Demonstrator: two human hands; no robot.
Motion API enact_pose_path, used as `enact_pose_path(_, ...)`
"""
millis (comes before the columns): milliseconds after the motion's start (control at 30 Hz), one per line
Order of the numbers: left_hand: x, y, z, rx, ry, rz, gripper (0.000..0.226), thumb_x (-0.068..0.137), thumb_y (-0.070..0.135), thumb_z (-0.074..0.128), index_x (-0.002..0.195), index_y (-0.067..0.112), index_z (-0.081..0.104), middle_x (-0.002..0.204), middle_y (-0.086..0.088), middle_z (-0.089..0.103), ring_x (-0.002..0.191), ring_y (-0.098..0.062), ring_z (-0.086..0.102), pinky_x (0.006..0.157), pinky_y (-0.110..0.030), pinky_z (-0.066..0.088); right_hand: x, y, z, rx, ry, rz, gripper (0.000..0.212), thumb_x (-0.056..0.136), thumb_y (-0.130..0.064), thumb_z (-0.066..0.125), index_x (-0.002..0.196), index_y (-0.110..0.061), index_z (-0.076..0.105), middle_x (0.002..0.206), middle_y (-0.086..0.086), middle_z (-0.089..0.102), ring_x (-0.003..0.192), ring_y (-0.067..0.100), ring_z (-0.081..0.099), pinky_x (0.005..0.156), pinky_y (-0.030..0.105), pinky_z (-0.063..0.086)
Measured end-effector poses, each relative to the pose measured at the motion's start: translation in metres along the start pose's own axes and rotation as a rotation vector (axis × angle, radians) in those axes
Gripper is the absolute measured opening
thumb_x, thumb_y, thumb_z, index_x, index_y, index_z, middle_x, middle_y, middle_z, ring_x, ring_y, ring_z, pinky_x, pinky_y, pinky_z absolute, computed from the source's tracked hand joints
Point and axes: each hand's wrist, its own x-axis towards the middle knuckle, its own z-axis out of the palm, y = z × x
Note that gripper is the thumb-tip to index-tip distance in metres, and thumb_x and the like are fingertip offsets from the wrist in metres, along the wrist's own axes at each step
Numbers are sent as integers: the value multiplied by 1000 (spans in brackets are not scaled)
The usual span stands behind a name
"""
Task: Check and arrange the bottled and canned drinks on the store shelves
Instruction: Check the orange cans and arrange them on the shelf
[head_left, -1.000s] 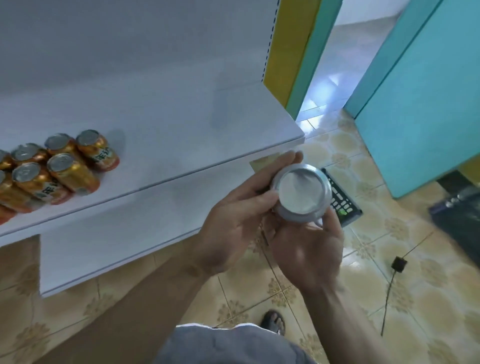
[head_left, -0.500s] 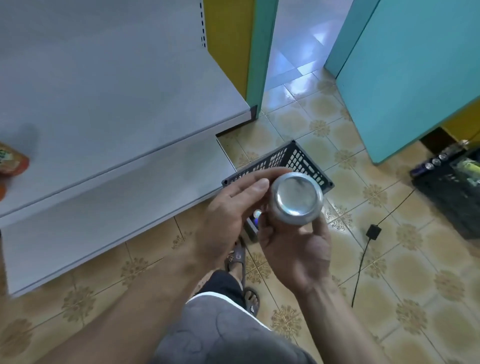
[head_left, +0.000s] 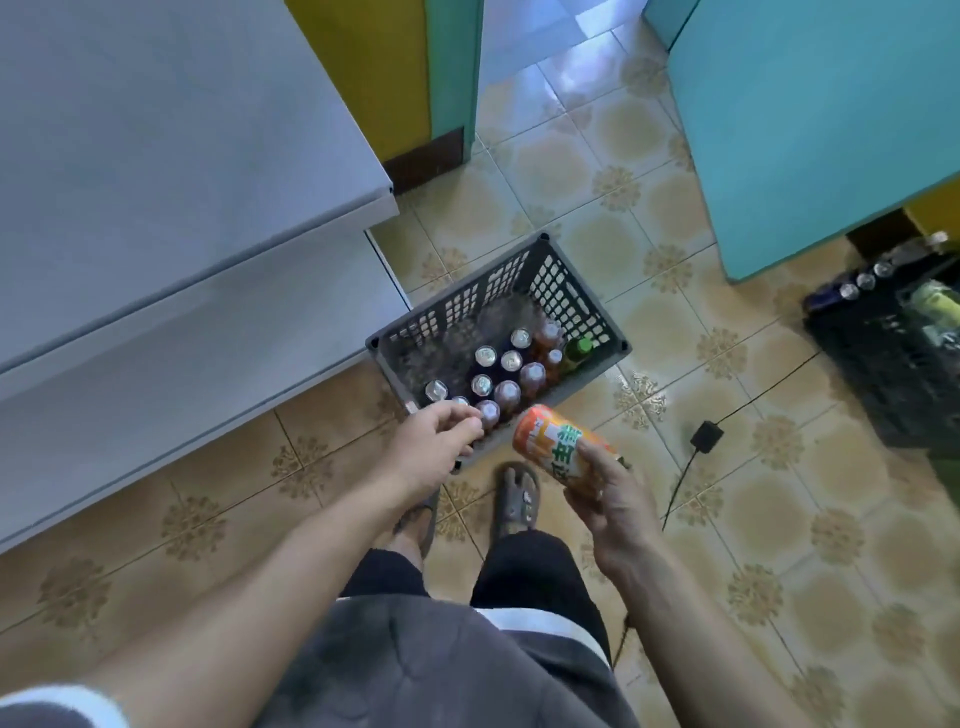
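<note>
My left hand (head_left: 439, 441) hangs with fingers loosely curled, holding nothing, and the cans and bottles (head_left: 511, 361) stand just beyond its fingertips in the grey basket (head_left: 587, 293). To its right, my right hand (head_left: 608, 499) grips the orange can (head_left: 558, 447), which tilts away from my palm towards the basket.

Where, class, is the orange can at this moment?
In the head view, the orange can is gripped in the right hand, lower centre, beside the near corner of the grey basket.
</note>
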Motion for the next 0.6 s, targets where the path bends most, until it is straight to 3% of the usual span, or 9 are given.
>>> enact_pose_path(100, 45, -19, 25, 29, 31, -89, 9, 99, 23, 58, 99, 25, 66, 100, -1, 69, 77, -7, 61, 64, -15, 45, 71, -3, -5, -228, 16, -38, 49, 85, -18, 79, 124, -14, 49, 121, 16, 61, 97, 25, 65, 71, 30, 53)
enact_pose_path(167, 79, -36, 40, 31, 74, -146, 7, 95, 30, 61, 90, 33, 65, 99, 1, 71, 83, -13, 65, 71, -26, 47, 123, -3, 1, -425, -13, -89, 55, 82, -21, 82, 125, -17, 49, 125, 12, 58, 100, 24, 63, 73, 31, 52)
enact_pose_path(300, 147, -75, 57, 43, 214, -244, 16, 75, 51, 57, 85, 41, 65, 92, 10, 70, 92, -18, 69, 80, -38, 52, 228, 7, 35, -890, -88, -262, 63, 72, -37, 86, 122, -27, 49, 129, 6, 51, 109, 24, 60, 92, 45, 56)
enact_pose_path(500, 237, -123, 57, 93, 284, -305, 7, 90, 43, 58, 91, 39, 64, 98, 9, 70, 96, -19, 67, 95, -39, 52, 358, 44, 111, -1286, -268, -567, 66, 79, -41, 81, 133, -19, 50, 131, 6, 46, 119, 24, 52, 99, 41, 48)
enact_pose_path(600, 275, -146, 56, 128, 286, -315, 12, 86, 46, 56, 91, 39, 65, 96, 13, 70, 95, -19, 67, 96, -43, 52, 411, 75, 144, -1423, -371, -743, 62, 83, -44, 77, 133, -19, 51, 132, 8, 47, 120, 29, 49, 91, 43, 48)
